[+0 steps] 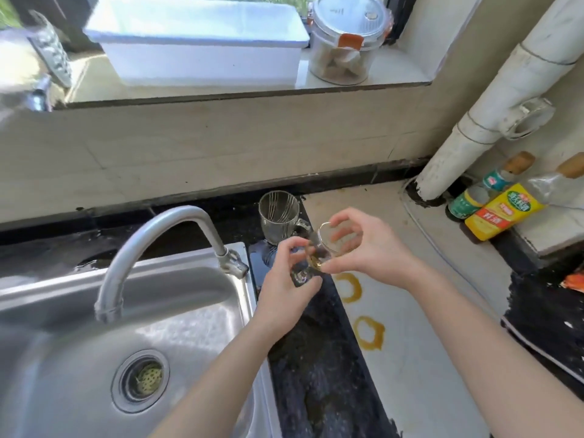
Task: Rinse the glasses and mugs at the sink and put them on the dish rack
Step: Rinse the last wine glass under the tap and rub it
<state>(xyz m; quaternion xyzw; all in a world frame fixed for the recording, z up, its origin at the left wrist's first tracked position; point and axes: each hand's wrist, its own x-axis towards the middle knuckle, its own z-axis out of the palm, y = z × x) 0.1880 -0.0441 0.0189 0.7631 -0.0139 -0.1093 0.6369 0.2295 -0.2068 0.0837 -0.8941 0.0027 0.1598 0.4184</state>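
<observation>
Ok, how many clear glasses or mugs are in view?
2. A clear glass mug stands on the dark counter behind the hands; a small clear glass is held by the left hand and right hand. Others may be hidden.

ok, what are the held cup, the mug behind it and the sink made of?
Held cup: likely clear glass; the right hand shows through it. Mug: clear glass too, see-through wall and handle. Sink: probably stainless steel, brushed grey with soft reflections.
</observation>
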